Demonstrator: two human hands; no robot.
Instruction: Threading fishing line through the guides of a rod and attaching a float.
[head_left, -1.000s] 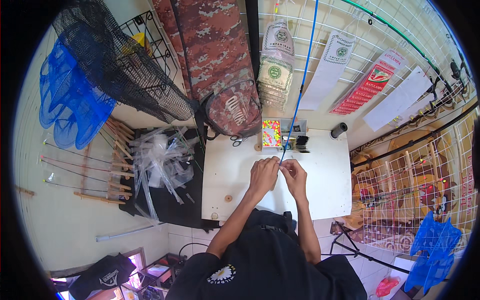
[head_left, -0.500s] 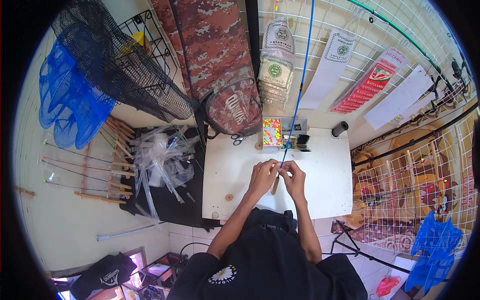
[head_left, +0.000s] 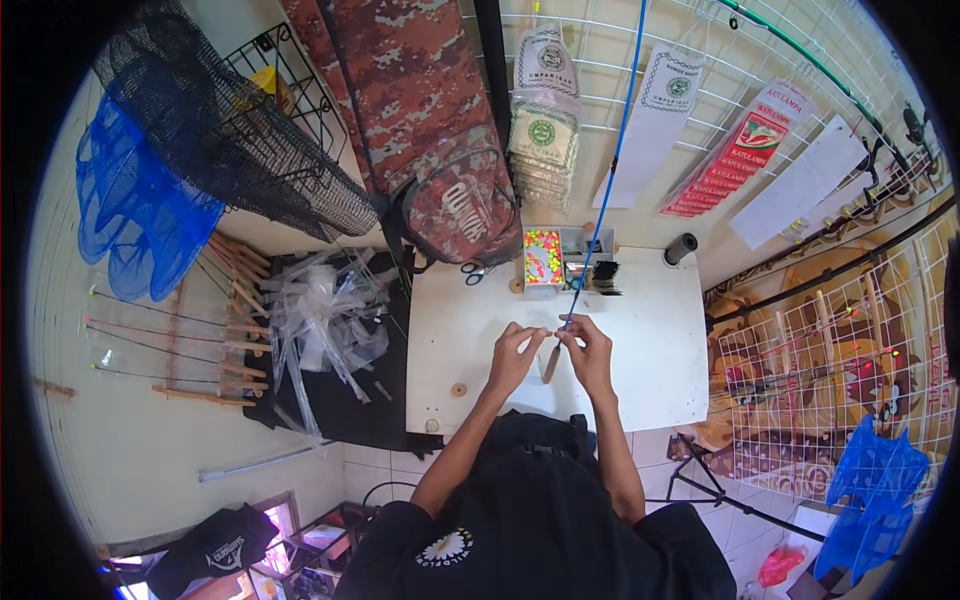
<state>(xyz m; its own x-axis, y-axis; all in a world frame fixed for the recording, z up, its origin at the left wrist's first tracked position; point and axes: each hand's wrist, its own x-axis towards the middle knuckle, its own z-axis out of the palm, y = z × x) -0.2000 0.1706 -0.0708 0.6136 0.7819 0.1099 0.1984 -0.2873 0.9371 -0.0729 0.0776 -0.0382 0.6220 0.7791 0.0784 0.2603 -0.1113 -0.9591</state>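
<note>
- The left hand (head_left: 517,352) hovers over the white table (head_left: 650,360), fingers curled narrow, thumb and forefinger pinched together at the tips toward the right hand; what lies between them is too small to tell.
- The right hand (head_left: 590,350) sits just beside it, fingers bent close, pinching the blue rod (head_left: 612,160) near its lower end.
- The blue rod runs from the hands up and away past the far edge of the table toward the wire grid wall; its darker butt end (head_left: 551,364) slants down between the two hands, just above the table top.
- Behind the hands, at the table's far edge, stand a small box of bright beads (head_left: 543,258), a pair of scissors (head_left: 474,269) and a dark spool (head_left: 680,248).
- A small round wooden piece (head_left: 458,390) lies on the table near the left forearm.
- A camouflage bag (head_left: 440,150) hangs beyond the table.
</note>
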